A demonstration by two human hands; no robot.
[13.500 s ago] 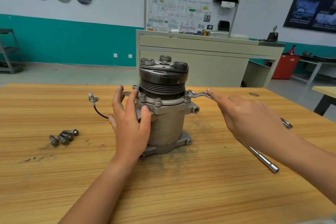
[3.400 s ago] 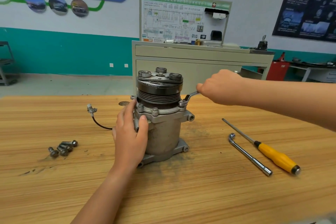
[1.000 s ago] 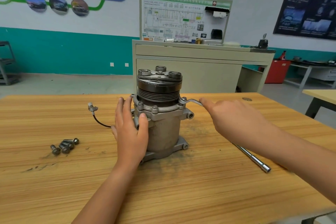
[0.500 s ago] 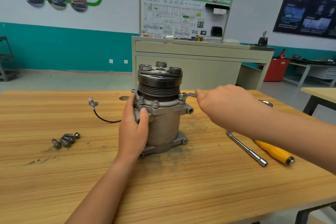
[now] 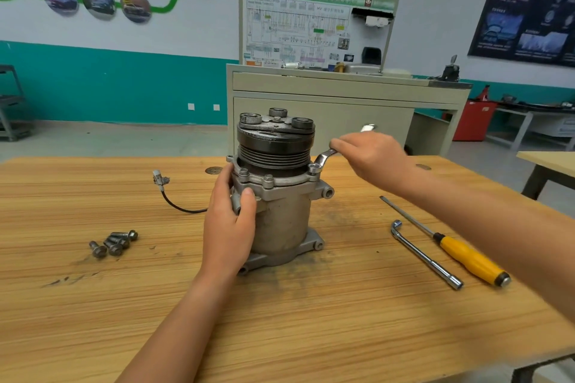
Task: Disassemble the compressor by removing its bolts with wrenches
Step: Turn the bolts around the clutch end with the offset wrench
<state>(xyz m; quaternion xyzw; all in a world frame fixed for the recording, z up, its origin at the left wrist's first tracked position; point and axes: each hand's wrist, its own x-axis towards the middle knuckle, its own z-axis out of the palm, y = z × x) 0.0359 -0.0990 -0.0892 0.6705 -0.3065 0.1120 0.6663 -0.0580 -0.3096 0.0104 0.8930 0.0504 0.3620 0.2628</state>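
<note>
A grey compressor (image 5: 287, 221) with a black pulley on top stands upright on the wooden table (image 5: 311, 320). My left hand (image 5: 230, 227) grips its left side, thumb on the front, just under the flange. My right hand (image 5: 371, 158) holds a silver wrench (image 5: 325, 158) whose ring end sits on a flange bolt (image 5: 313, 168) at the right; its far end sticks out beyond my knuckles. More bolts remain along the flange front.
Several removed bolts (image 5: 113, 242) lie on the table at the left. A black cable with a connector (image 5: 160, 180) trails left of the compressor. An L-shaped socket wrench (image 5: 426, 255) and a yellow-handled screwdriver (image 5: 466, 258) lie at the right. A cabinet (image 5: 342, 109) stands behind.
My right hand has swung the wrench handle away from me and raised it slightly on the same bolt. My left hand keeps its hold on the compressor.
</note>
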